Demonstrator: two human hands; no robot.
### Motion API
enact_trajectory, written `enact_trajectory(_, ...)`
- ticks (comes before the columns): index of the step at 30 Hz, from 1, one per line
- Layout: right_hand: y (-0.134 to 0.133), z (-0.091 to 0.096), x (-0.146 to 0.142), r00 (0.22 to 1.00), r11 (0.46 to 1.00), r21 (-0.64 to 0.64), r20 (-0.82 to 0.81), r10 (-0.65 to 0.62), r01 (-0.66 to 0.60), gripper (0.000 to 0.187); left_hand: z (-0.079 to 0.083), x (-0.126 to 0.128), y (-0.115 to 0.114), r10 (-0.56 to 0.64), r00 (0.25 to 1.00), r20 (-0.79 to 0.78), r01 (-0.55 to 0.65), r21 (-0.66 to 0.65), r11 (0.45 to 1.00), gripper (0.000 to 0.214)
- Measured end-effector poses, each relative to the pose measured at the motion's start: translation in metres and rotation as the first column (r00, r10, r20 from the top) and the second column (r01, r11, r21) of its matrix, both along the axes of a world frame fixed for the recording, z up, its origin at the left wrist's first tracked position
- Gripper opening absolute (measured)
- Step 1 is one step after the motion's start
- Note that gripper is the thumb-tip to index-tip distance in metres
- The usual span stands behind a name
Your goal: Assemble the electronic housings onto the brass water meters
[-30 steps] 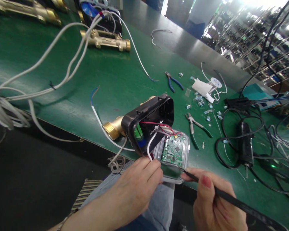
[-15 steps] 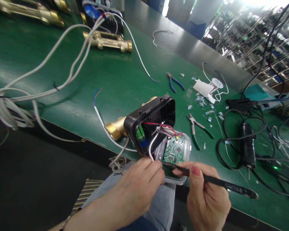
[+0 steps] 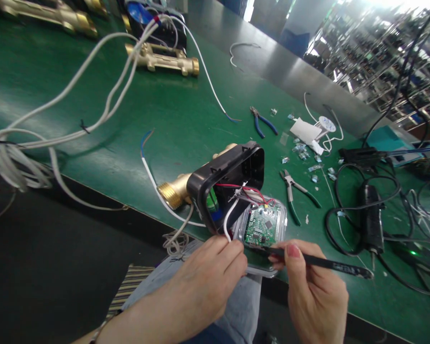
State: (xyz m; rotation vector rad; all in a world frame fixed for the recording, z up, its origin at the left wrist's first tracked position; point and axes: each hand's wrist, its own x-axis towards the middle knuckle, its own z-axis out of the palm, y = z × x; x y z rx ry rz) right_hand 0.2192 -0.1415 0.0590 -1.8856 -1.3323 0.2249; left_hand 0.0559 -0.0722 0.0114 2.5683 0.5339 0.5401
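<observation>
A brass water meter [image 3: 175,189] with an open black housing [image 3: 226,177] lies at the near edge of the green table [image 3: 157,119]. A clear lid [image 3: 277,236] carrying a green circuit board [image 3: 264,225] hangs off it by red and white wires. My left hand [image 3: 209,277] pinches the white wire [image 3: 228,220] and the lid's near-left corner. My right hand [image 3: 313,291] grips black tweezers [image 3: 322,263], whose tip rests at the board's near edge.
Green-handled pliers [image 3: 296,191] and blue-handled pliers [image 3: 262,122] lie beyond the meter, amid small metal clips [image 3: 301,152]. A solder spool [image 3: 326,124], a black soldering iron [image 3: 371,217] and tangled black cables sit right. White cables [image 3: 75,124] and other brass meters [image 3: 163,57] lie left and far.
My right hand swung the tweezers from steep to nearly level, the tip staying at the board's near edge. The left hand kept its pinch.
</observation>
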Motion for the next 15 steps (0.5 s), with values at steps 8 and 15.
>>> enact_trajectory(8, 0.0028, 0.0040, -0.0059, 0.999, 0.988, 0.148, -0.007, 0.037, -0.036, 0.016, -0.0026, 0.0001, 0.0001, 0.000, 1.000, -0.007, 0.000, -0.005, 1.000, 0.015)
enact_trajectory(15, 0.0026, -0.0012, -0.0054, 0.994, 0.994, 0.053, -0.046, 0.096, -0.094, 0.017, -0.0018, 0.0012, -0.0007, 0.009, 1.000, -0.025, -0.009, -0.017, 1.000, 0.016)
